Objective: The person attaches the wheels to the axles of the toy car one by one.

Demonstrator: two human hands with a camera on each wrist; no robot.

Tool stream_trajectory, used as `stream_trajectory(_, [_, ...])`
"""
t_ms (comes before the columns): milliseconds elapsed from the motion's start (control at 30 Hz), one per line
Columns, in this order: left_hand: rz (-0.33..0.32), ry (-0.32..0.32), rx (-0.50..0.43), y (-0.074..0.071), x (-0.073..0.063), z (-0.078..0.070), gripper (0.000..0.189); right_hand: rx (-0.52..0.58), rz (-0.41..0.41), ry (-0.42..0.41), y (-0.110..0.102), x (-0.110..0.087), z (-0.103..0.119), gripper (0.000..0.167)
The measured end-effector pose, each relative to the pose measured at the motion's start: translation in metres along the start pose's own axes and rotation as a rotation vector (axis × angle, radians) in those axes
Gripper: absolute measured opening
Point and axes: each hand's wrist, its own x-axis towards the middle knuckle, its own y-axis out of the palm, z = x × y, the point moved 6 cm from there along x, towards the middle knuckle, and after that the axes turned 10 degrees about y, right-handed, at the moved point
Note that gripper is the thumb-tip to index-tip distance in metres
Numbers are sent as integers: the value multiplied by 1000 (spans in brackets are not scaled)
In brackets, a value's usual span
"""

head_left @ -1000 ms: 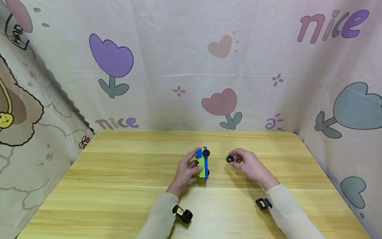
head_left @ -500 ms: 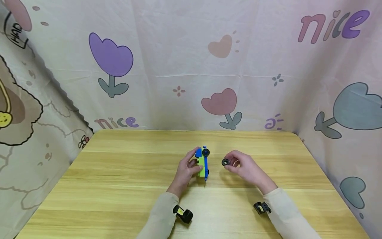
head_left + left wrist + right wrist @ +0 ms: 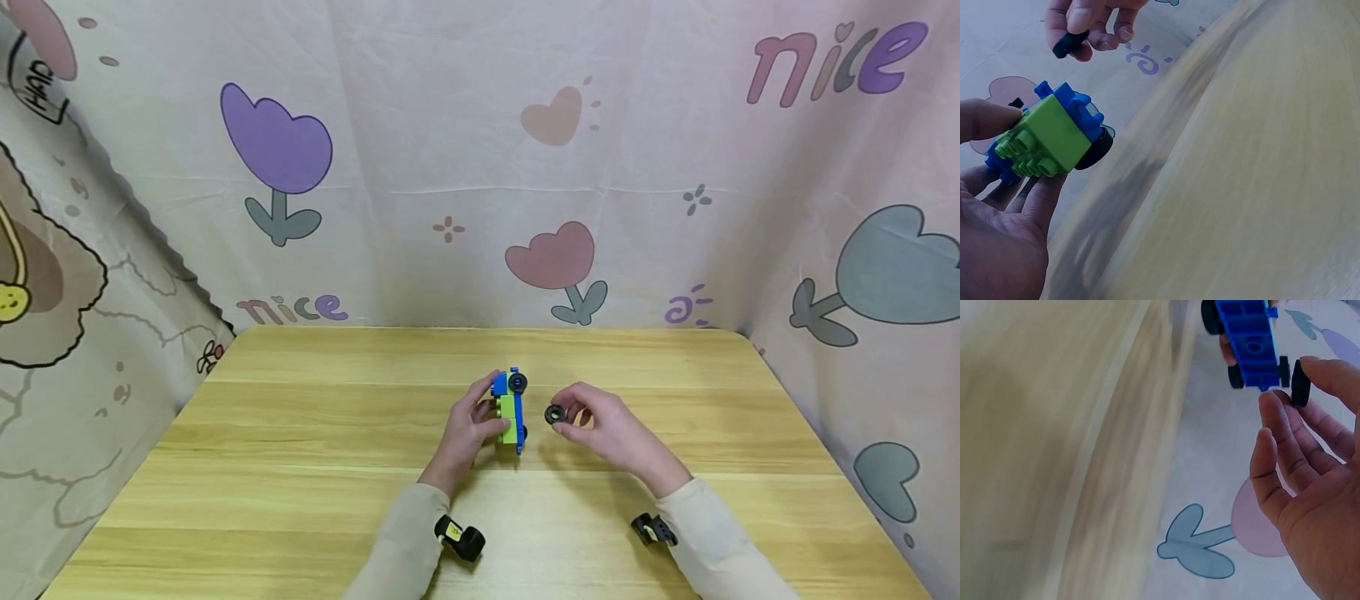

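Observation:
A toy brick car with a blue chassis, lime green bricks and black wheels is gripped in my left hand, thumb on the green brick and fingers beneath. It is tipped on its side above the table. Its blue underside faces the right wrist camera, with three wheels fitted and a bare blue stub at one corner. My right hand pinches a loose black wheel between thumb and fingertips. This wheel is a short gap to the right of the car.
Both hands work over a wood-grain table. Behind it hangs a pale curtain printed with flowers and lettering. Small black cameras sit on the left cuff and the right cuff.
My right hand has moved left and slightly nearer to me with the wheel, narrowing the gap to the car. The left hand and car have stayed almost still.

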Motion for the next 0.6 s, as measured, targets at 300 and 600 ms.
stream_trajectory(300, [18, 3, -4, 1, 0, 1, 77, -9, 21, -40, 9, -1, 10, 25])
stream_trajectory(600, [32, -4, -40, 2, 1, 3, 76, -6, 43, -35, 20, -2, 12, 24])
